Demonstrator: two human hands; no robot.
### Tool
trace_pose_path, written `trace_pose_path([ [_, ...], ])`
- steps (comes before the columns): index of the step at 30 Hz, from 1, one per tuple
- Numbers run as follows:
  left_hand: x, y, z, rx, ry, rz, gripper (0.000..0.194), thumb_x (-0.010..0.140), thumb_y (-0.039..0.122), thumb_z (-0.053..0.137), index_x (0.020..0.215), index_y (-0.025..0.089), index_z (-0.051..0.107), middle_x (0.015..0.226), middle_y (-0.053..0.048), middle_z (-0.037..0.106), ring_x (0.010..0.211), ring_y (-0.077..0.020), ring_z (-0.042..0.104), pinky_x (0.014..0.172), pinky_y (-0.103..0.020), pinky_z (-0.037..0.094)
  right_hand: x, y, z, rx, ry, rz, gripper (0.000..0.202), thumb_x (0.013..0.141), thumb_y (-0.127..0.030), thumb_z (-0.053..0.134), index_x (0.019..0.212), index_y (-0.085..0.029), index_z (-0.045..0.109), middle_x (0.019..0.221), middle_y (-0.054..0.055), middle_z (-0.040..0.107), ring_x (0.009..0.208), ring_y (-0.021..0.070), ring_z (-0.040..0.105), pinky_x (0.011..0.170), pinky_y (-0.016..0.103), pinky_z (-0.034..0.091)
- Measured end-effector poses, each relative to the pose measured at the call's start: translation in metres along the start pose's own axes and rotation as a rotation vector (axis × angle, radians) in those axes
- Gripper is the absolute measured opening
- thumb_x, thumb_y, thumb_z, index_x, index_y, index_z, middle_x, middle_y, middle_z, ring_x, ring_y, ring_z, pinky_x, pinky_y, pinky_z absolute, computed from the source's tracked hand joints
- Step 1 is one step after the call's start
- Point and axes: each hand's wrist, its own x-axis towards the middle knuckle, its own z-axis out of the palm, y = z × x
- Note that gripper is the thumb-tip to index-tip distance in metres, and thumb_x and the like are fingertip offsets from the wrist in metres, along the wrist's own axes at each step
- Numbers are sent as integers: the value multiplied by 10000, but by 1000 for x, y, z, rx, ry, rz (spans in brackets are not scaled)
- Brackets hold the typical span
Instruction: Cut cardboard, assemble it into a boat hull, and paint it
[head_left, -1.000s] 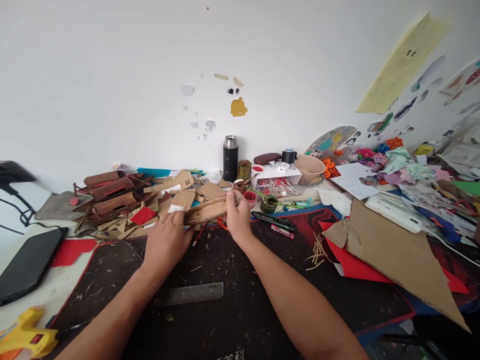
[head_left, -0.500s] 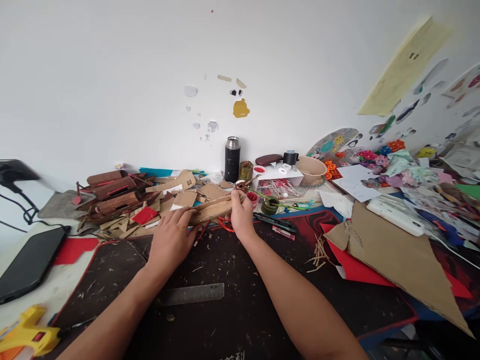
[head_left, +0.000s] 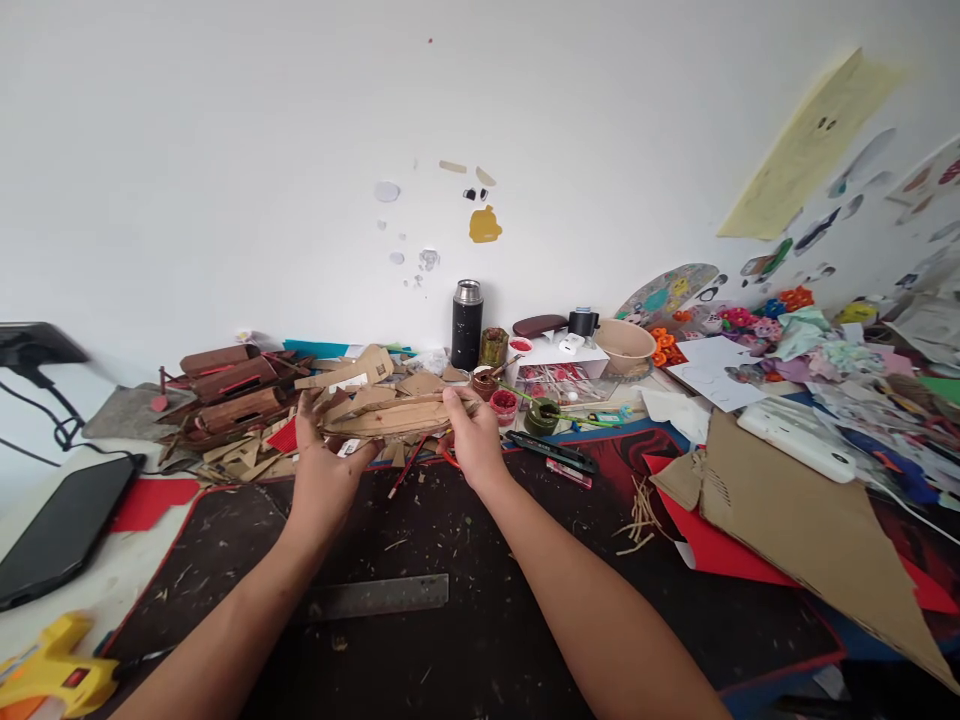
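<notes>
A long, narrow cardboard boat (head_left: 405,416) with raised edges and pointed ends is held up over the dark mat. My right hand (head_left: 476,440) grips its right end, thumb on top. At its left end my left hand (head_left: 326,480) has thumb and fingers spread apart; whether a fingertip touches the boat I cannot tell. Beneath the boat lies a red pencil (head_left: 407,468). Part of a red-handled tool (head_left: 450,459) shows beside my right hand. A clear ruler (head_left: 382,597) rests on the mat between my forearms.
Brown model boats (head_left: 236,385) and cardboard scraps are piled at the back left. Paint jars (head_left: 541,415), a black flask (head_left: 467,325) and a bowl (head_left: 624,345) stand behind. A yellow glue gun (head_left: 56,665) lies front left, a cardboard sheet (head_left: 802,530) right.
My left hand has opened from around the boat's left end and shifted slightly left, uncovering more of the boat. The boat is tilted so that its inside shows more.
</notes>
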Motion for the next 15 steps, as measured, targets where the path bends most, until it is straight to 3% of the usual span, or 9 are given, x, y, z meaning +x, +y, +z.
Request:
trace_pose_path([
  [3,-2,13,6,-206,82,-127,1043,693,253,938,1566,381,382,1626,-136,449,1170,-262,732,1062,-502,605,2,1,-1,56,19,24,524,883,-652,721,1158,-209,670,888,40,742,587,206,733,379,257,476],
  [5,-4,20,10,-322,55,-178,883,694,255,932,1453,350,489,1527,-109,544,1073,-221,748,1001,-469,638,3,2,-1,70,31,34,540,878,-667,715,1168,-214,668,919,55,761,632,229,762,378,255,468],
  [9,-6,27,14,-443,-84,-293,488,788,350,887,1184,250,620,1174,-74,745,1047,-239,756,944,-444,649,0,2,3,61,9,42,566,847,-690,726,1151,-217,666,935,69,767,644,251,770,369,264,450],
  [15,1,17,9,-495,34,-288,403,765,397,916,1038,238,666,1124,-53,781,962,-226,753,878,-421,643,-10,3,10,47,-87,105,606,837,-679,763,1208,-218,636,897,62,764,574,241,747,378,268,426],
])
